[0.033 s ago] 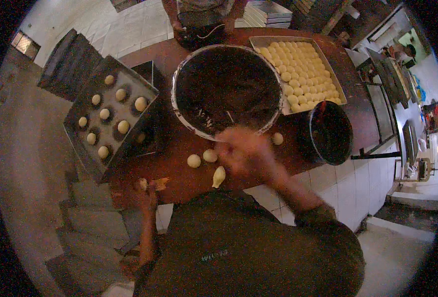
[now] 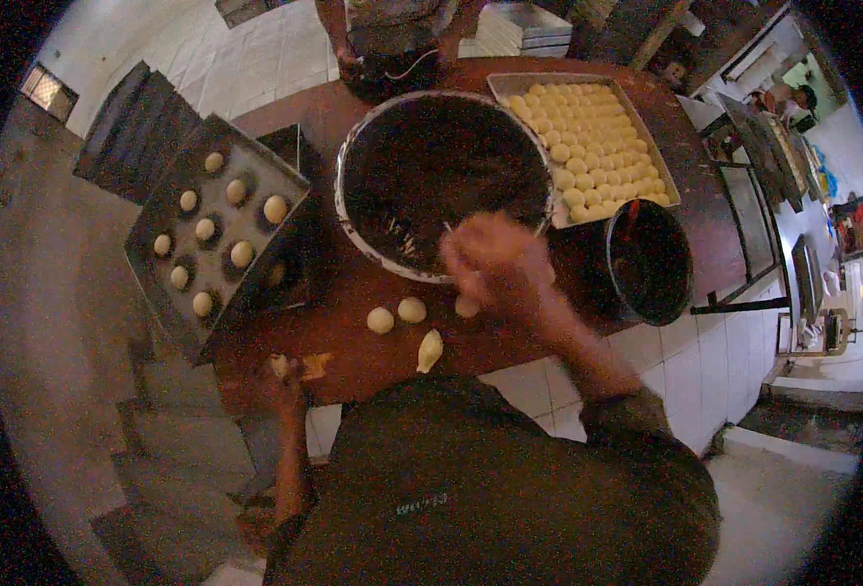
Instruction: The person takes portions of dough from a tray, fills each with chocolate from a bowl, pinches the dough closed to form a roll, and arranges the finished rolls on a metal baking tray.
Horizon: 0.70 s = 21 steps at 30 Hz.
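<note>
My right hand (image 2: 498,256) is over the near rim of a large round basin (image 2: 346,220) with dark contents; motion blur hides what its fingers do. A thin pale stick (image 2: 448,227) shows beside its fingertips. At the table's near left edge, my left hand (image 2: 288,376) is closed round a small pale piece of dough (image 2: 278,364). Between the hands lie two dough balls (image 2: 381,320), and another ball (image 2: 466,306) is partly covered by my right hand. Nearer to me sits a flattened, pointed piece of dough (image 2: 431,352).
At left, a metal tray (image 2: 145,256) holds several spaced dough balls. A second tray (image 2: 674,200), packed with dough balls, lies at the back right, with a dark bucket (image 2: 651,264) before it. Across the brown table (image 2: 353,366) stands another person (image 2: 397,39). Dark trays (image 2: 139,127) are stacked far left.
My right hand has moved right and slightly away from me, uncovering part of a dough ball beneath it. The ball farther right is now behind my wrist. My left hand has barely moved.
</note>
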Tool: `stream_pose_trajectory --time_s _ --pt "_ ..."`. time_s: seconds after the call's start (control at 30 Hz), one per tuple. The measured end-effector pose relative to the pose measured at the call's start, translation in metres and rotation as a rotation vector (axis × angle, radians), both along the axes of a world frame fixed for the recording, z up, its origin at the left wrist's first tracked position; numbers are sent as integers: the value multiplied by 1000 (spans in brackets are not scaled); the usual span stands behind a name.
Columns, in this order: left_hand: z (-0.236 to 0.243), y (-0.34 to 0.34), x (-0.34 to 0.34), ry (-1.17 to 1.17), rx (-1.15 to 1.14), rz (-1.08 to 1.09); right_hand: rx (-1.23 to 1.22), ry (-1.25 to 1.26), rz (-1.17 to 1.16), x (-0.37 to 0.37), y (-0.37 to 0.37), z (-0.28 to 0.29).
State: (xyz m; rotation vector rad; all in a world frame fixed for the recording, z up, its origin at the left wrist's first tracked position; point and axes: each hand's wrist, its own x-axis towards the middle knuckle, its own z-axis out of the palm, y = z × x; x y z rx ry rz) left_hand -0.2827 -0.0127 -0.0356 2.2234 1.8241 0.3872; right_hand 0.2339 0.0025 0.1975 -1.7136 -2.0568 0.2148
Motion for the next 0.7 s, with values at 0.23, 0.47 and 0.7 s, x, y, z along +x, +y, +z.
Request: stream_pose_trajectory --time_s 0.23,0.47,0.7 --pt "51 7 82 -922 40 138 -346 -799 135 119 89 -76" --pt "30 26 148 -21 120 7 -498 -777 207 120 106 -79" --pt "-1 27 142 -52 209 -6 -82 -448 240 90 186 -125"
